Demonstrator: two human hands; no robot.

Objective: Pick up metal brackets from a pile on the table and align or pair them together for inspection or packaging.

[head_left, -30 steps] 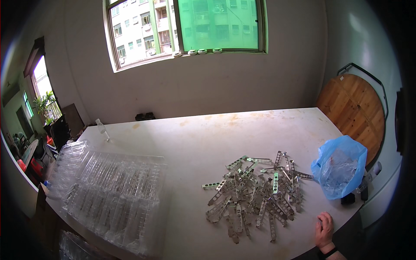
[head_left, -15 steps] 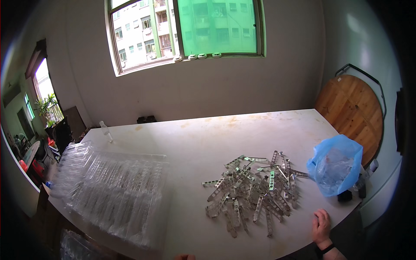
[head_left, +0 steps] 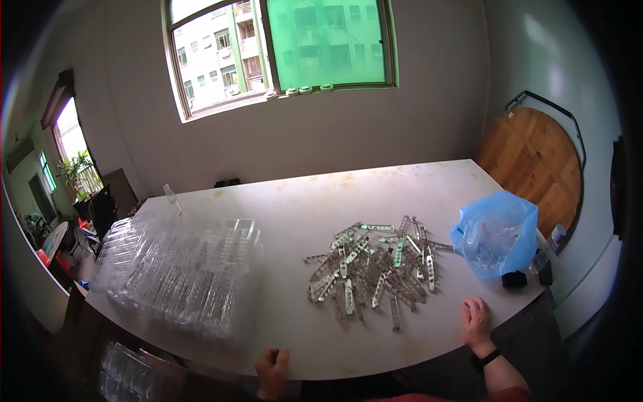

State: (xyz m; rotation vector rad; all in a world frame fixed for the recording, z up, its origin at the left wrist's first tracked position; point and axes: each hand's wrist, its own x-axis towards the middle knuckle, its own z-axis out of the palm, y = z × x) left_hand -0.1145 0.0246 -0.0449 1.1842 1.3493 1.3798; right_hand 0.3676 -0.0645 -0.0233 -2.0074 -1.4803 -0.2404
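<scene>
My left hand (head_left: 272, 370) rests at the near edge of the white table (head_left: 284, 335), closed in a fist with nothing showing in it. Near the right front edge lies my right hand (head_left: 475, 323), its fingers curled together on the tabletop and no object visible in them; a dark band circles that wrist. Between and beyond the hands spreads a loose pile of flat, perforated metal strips (head_left: 378, 291), some with a green sheen. Neither hand touches the pile. To the left, clear plastic trays (head_left: 181, 275) with ribbed compartments lie stacked and overlapping.
A blue plastic bag (head_left: 495, 234) stands open right of the strips, beside a black object (head_left: 514, 279) and a clear bottle (head_left: 539, 260). Another clear bottle (head_left: 172, 197) stands at the far left. A round wooden tabletop (head_left: 536, 167) leans on the wall. More clear plastic (head_left: 127, 372) sits below the table.
My left hand has come further into view at the table's near edge. The whole view has shifted slightly, and my right forearm shows more. The strips and trays look undisturbed.
</scene>
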